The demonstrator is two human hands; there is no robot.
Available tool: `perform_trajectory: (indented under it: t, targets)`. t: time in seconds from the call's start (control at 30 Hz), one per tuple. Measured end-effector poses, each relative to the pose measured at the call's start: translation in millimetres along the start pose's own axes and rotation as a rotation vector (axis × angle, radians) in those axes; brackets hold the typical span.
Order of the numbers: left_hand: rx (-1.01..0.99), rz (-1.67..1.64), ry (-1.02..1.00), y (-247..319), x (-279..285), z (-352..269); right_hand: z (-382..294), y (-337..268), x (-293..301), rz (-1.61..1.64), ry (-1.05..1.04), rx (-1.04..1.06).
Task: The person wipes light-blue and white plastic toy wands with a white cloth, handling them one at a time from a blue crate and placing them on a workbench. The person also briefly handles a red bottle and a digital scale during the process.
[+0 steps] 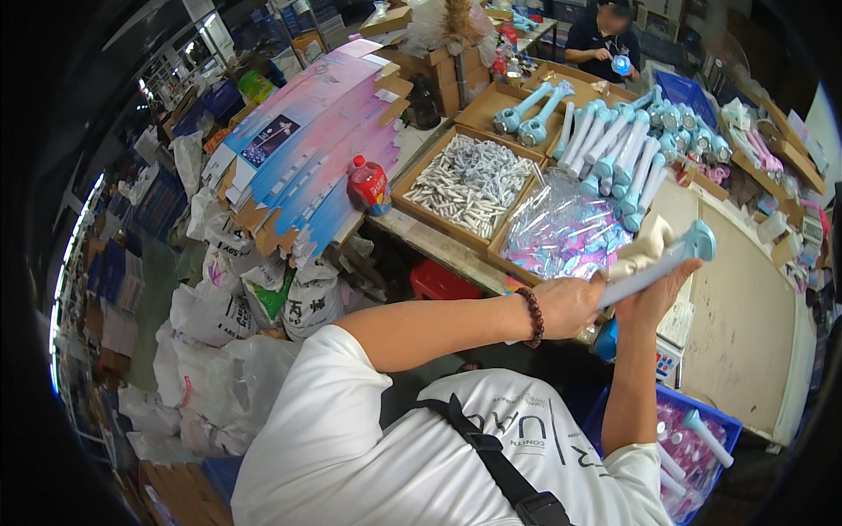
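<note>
A toy wand handle (648,273), a whitish tube with a light-blue plastic end, lies slantwise across both hands. My left hand (569,308), with a beaded bracelet at the wrist, grips the tube's lower end. Under its upper part, near the blue end, my right hand (658,292) holds it too. A beige cloth (641,253) shows just behind the tube; whether a hand touches it I cannot tell. Beyond my hands lie several similar wand handles (615,138) in a heap, beside clear plastic bags with pink and blue pieces (566,227).
A cardboard tray (421,214) holds small white parts. Printed flattened cartons (316,138) and a red-labelled bottle (370,186) stand left. A blue crate (730,417) with wands sits low right, below a scale (674,342). Across the table a person (602,43) holds a lit piece.
</note>
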State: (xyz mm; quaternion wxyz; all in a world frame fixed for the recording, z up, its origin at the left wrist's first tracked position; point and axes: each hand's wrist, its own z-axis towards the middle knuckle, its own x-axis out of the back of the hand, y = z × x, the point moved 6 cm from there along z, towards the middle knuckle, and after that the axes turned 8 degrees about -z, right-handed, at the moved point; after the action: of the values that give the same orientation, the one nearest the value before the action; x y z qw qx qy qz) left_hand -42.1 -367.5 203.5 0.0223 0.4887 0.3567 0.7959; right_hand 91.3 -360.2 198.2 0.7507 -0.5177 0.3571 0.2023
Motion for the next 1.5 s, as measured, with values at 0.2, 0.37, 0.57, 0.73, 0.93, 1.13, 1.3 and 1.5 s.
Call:
perform_trajectory:
  t: [0.2,0.37,0.57,0.73,0.93,1.13,1.3,1.5]
  targets:
    - [0.529,-1.461,-0.719,3,-20,-24,-28,16,-8,-0.113,-0.162,0.052]
    - [0.446,-1.543,-0.704,1,-31,-51,-22,-22,10,-0.164,0.307,-0.012]
    - [0.282,-0.159,0.005,-36,-18,-31,-49,51,5,-0.351,0.394,-0.064]
    - [0.231,-0.077,-0.327,-24,9,-39,-41,58,7,-0.492,0.206,-0.228]
    - [0.044,-1.42,-0.099,-52,66,-18,-68,84,-23,-0.49,-0.32,-0.743]
    - [0.343,-1.646,0.5,-86,67,-8,-66,97,-46,-0.719,-0.435,-0.335]
    - [0.398,-1.568,0.781,-106,85,1,-78,78,-61,-1.124,-0.576,0.073]
    - [0.547,-1.711,0.892,-116,72,7,-95,68,-29,-0.775,-0.535,-0.163]
